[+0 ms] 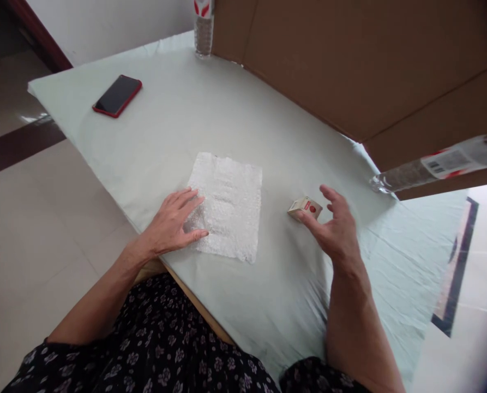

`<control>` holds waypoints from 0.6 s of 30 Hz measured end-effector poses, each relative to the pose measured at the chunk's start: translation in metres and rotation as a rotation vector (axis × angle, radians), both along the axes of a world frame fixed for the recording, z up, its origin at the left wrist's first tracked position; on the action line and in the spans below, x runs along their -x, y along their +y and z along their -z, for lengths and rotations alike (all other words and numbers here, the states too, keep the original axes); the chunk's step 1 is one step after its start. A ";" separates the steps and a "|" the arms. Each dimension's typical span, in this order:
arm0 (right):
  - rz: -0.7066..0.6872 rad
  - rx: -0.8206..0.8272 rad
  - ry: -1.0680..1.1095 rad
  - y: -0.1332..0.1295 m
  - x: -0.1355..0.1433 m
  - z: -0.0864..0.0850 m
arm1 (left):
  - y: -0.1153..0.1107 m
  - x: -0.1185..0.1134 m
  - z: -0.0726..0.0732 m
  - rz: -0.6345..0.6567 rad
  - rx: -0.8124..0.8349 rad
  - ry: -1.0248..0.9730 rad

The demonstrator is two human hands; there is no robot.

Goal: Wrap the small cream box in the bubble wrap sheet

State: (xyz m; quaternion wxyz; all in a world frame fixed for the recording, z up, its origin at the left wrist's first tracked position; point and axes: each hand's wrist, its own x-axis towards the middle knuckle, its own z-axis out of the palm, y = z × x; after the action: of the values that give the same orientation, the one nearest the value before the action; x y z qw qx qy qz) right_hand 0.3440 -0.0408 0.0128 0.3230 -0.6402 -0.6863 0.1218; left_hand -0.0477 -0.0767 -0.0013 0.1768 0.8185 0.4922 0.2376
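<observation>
A sheet of bubble wrap [230, 207] lies flat on the table, whitish and roughly rectangular. My left hand [175, 224] rests on its left edge with the fingers spread. To the right of the sheet stands a small cardboard box [306, 207], cream with a red mark on one face. My right hand [335, 226] is just beside this box, thumb and fingers apart, the thumb overlapping its lower right part in view. Whether the thumb touches the box I cannot tell.
A phone in a red case [118, 95] lies at the far left of the pale green tablecloth [165, 109]. Large brown cardboard [349, 60] stands along the back, with one clear bottle [203, 33] at its left end and another bottle [439, 164], slanted in view, at the right.
</observation>
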 end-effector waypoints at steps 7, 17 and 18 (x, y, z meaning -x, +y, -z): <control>0.133 0.167 0.128 -0.001 -0.005 0.007 | -0.003 -0.005 0.012 -0.028 0.023 0.110; -0.479 -0.019 0.072 -0.003 0.125 -0.009 | -0.003 -0.005 0.014 -0.031 -0.049 0.127; -0.515 -0.007 0.035 -0.001 0.132 -0.002 | -0.003 -0.005 0.015 -0.029 -0.051 0.127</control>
State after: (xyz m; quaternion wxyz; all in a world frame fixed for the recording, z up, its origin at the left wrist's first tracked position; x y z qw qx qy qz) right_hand 0.2117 -0.0414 0.0149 0.2954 -0.4411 -0.8213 0.2089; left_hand -0.0424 -0.0801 -0.0159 0.1209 0.8289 0.5081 0.2005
